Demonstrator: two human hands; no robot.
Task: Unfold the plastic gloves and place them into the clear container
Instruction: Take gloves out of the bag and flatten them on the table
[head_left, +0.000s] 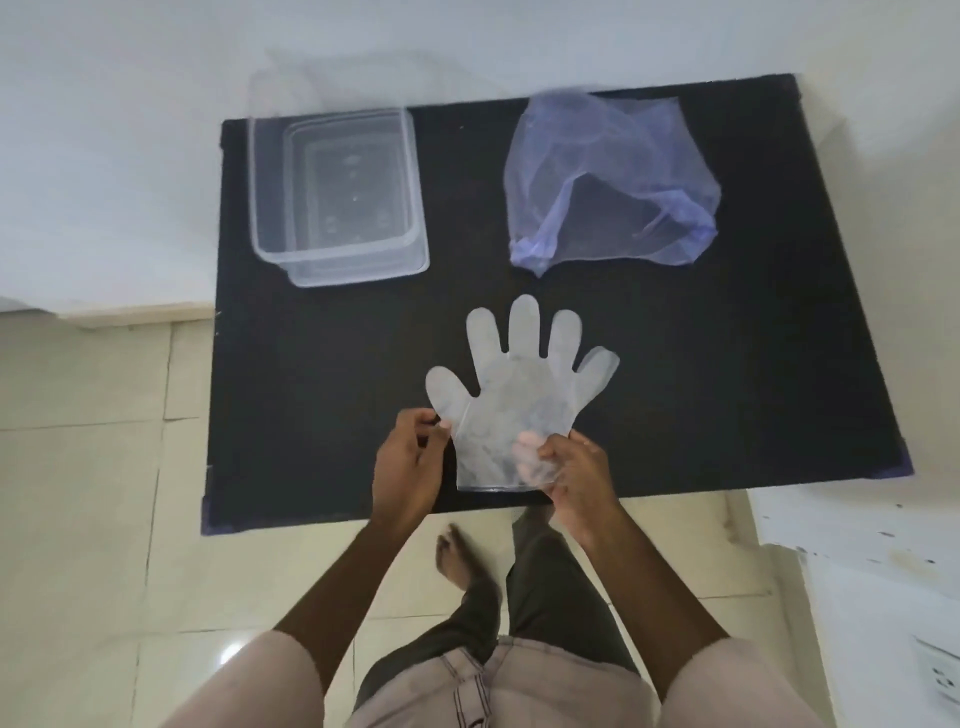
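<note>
A clear plastic glove (511, 384) is spread out flat, fingers pointing away from me, above the near part of the black table (322, 395). My left hand (408, 465) pinches its left cuff edge below the thumb. My right hand (569, 473) grips the right cuff edge, with fingers showing through the plastic. The clear container (415, 208) stands open at the back left of the table, with nothing visible inside.
A crumpled blue translucent bag (608, 171) lies at the back right of the table. A white wall is behind and a white ledge (857, 525) at the right. My legs and a bare foot (457, 556) stand on the tiled floor.
</note>
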